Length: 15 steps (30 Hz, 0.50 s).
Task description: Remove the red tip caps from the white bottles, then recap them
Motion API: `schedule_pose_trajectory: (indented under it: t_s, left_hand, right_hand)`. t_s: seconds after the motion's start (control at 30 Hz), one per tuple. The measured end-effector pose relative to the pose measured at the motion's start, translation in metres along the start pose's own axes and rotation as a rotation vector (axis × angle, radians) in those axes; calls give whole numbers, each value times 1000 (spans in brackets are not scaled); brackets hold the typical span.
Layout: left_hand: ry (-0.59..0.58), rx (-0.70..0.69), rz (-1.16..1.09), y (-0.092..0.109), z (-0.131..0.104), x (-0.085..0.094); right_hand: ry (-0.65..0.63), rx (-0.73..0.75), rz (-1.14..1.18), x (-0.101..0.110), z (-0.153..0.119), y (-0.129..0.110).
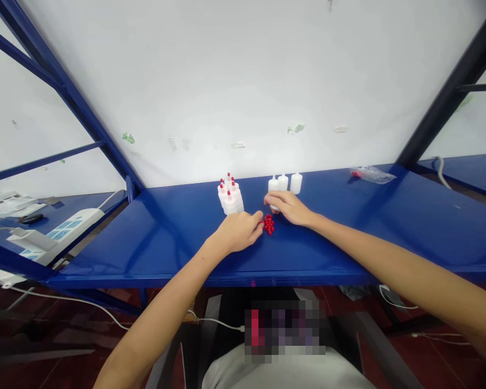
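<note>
My left hand [242,231] is closed in a pinch at the left edge of a small pile of red caps [269,225], with a bit of red showing at its fingertips. Curled around the lower part of a white squeeze bottle [273,185] is my right hand [288,206]; the bottle's nozzle is bare. Two more uncapped white bottles, a middle one [283,182] and a right one [296,183], stand just behind it. Left of them is a tight group of white bottles [231,202] with red tips, partly hidden behind my left hand.
A clear plastic bag [372,174] with something red inside lies at the back right of the blue table [166,237]. Blue frame posts rise on both sides against a white wall [243,81]. A power strip [71,229] with cables is at the left.
</note>
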<state>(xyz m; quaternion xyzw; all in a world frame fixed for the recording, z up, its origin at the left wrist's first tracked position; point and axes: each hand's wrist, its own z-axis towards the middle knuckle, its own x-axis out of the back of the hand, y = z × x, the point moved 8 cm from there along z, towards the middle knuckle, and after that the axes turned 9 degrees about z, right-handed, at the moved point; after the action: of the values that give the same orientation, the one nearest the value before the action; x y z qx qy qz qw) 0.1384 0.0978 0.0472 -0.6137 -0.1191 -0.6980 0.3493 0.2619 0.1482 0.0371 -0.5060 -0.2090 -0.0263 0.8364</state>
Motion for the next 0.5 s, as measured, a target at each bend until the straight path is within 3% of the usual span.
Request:
schedule_pose_trajectory:
  t_s: [0.17, 0.27, 0.37, 0.5]
  left_hand:
    - [293, 156, -333, -12, 8, 24]
    - [419, 164, -464, -14, 14, 30]
    - [485, 142, -499, -13, 18, 30]
    - [486, 121, -480, -9, 20, 26]
  right_hand:
    - [31, 40, 23, -1, -4, -13]
    - [57, 25, 99, -1, -6, -15]
    - [72, 36, 127, -2, -7, -15]
    - [58, 20, 70, -3, -8, -15]
